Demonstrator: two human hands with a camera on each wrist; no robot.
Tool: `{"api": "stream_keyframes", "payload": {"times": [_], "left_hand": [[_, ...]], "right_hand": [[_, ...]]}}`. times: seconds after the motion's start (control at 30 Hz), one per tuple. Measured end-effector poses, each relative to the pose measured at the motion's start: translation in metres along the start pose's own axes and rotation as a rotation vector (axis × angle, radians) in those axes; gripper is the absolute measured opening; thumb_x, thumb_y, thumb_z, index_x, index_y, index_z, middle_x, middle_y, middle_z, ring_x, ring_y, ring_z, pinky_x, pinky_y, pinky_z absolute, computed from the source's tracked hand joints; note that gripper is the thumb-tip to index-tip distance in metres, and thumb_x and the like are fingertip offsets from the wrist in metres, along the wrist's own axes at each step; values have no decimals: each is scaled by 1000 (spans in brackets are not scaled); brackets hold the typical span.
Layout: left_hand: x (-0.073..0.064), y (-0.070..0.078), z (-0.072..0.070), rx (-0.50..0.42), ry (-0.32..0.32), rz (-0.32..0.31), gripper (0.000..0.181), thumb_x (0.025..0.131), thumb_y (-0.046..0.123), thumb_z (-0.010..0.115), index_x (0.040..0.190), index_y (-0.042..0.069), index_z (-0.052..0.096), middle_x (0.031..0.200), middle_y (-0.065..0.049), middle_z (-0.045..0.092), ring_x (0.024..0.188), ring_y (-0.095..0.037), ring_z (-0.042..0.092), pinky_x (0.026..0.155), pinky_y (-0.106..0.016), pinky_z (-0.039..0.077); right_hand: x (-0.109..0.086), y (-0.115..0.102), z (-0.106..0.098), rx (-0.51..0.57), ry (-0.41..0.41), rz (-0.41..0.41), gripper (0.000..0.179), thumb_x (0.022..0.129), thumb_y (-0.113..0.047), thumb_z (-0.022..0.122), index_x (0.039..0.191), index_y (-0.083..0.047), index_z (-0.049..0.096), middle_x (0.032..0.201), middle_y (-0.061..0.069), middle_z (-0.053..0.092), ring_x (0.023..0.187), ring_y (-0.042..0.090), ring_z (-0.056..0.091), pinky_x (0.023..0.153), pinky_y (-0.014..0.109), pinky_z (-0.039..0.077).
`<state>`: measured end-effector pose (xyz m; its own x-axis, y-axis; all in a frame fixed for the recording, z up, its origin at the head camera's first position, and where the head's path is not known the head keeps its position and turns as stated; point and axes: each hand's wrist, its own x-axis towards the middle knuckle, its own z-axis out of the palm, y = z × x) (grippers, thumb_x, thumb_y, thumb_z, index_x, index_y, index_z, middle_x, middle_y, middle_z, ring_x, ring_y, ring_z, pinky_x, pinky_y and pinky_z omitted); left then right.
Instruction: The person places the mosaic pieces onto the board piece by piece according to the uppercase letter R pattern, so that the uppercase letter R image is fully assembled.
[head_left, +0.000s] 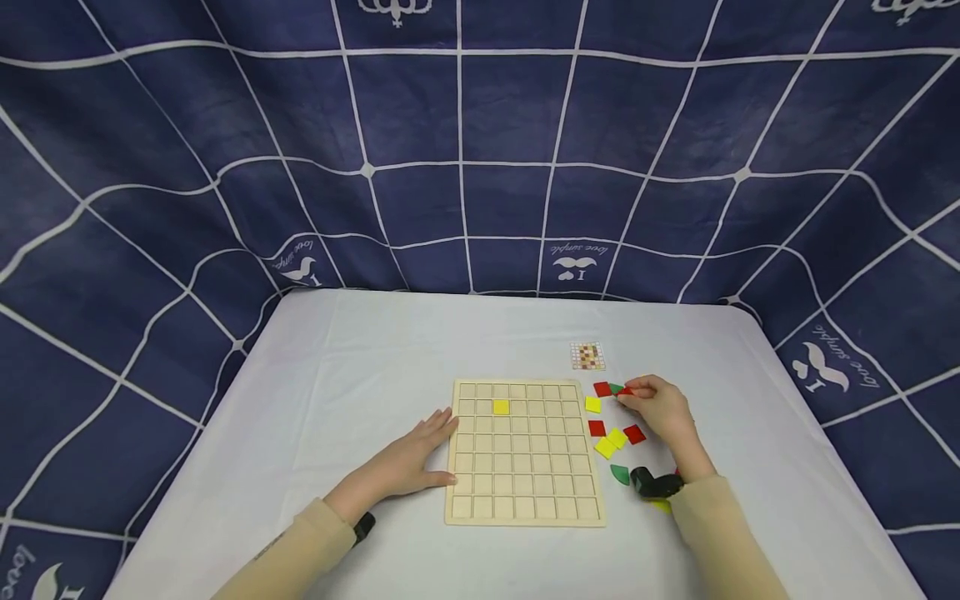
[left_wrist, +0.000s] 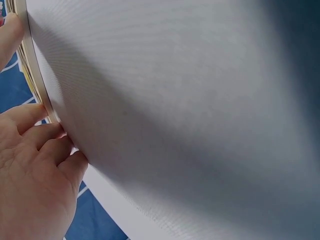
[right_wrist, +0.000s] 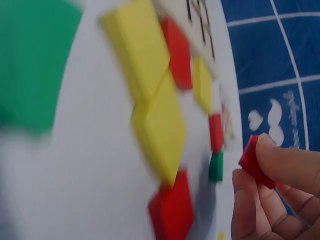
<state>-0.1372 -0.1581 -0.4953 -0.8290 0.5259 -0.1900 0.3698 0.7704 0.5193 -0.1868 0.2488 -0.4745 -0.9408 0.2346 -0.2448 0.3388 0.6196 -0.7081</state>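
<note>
My left hand (head_left: 411, 458) lies at the left edge of a pale wooden grid board (head_left: 525, 454), fingers straight and touching its side. In the left wrist view, the fingertips (left_wrist: 45, 131) meet the board's rim. One yellow square tile (head_left: 501, 407) sits in a cell of the board's second row. Right of the board, my right hand (head_left: 663, 410) pinches a red tile (right_wrist: 256, 162) between thumb and fingers. Close by that hand lie another red tile (head_left: 602, 389) and a green piece (head_left: 616, 389).
Several loose tiles lie along the board's right side, among them overlapping yellow ones (head_left: 606, 447), red ones (head_left: 634, 434) and a green quarter-round piece (head_left: 619, 475). A small pattern card (head_left: 587, 356) lies behind the board. Dark blue cloth (head_left: 510, 200) hangs around the white table (head_left: 375, 350).
</note>
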Motion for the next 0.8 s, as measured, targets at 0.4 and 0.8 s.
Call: {"api": "stream_keyframes", "payload": {"times": [0.4, 0.8], "left_hand": [[1, 1, 2, 11, -4, 7, 90, 85, 43, 73, 154, 4, 30, 164, -14, 19, 152, -30, 17, 123, -48, 21], [2, 2, 0, 3, -5, -14, 91, 85, 44, 74, 155, 6, 30, 165, -11, 18, 153, -28, 16, 124, -47, 20]], "right_hand": [[-4, -44, 57, 186, -159, -170, 24, 88, -14, 74, 109, -4, 67, 98, 10, 74, 83, 16, 66, 72, 24, 56], [-13, -73, 101, 44, -186, -300, 12, 89, -14, 73, 101, -15, 75, 92, 2, 73, 77, 13, 63, 71, 27, 53]]}}
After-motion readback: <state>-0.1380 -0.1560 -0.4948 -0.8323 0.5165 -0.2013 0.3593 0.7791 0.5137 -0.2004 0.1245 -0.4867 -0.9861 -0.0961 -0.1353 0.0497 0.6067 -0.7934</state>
